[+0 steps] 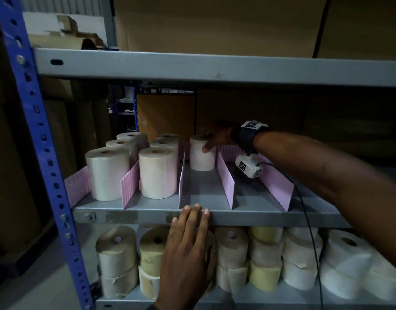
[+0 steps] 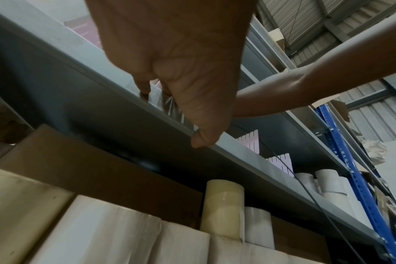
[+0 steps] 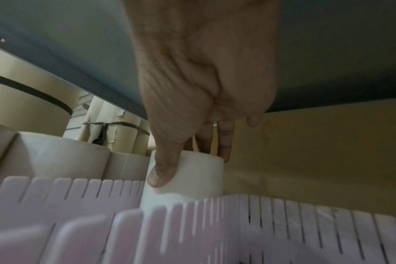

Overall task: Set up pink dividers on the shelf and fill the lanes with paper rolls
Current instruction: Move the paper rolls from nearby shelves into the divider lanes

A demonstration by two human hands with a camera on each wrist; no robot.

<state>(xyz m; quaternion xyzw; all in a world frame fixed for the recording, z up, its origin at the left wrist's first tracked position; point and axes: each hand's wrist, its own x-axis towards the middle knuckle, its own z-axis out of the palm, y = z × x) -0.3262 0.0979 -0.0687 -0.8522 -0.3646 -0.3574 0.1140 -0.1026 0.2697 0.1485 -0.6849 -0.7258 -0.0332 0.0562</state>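
Right hand [image 1: 216, 136] fingers pinching paper roll [image 1: 202, 155] in third lane; my left hand [image 1: 185, 249] flat, fingers together, on shelf [image 1: 259, 217] edge; no readable writing.

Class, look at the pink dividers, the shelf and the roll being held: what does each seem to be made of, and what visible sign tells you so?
Dividers: probably thin matt plastic, judging by the even pink and regular slits.
Shelf: looks like grey painted metal, with a folded front edge.
Roll gripped by the right hand: seemingly wound paper, matt and off-white.

Dim, murky light throughout; the head view darkens heavily toward its corners and bends straight lines at the edges. In the right wrist view the nearest slotted pink plastic dividers [image 3: 192, 232] smear into blur.
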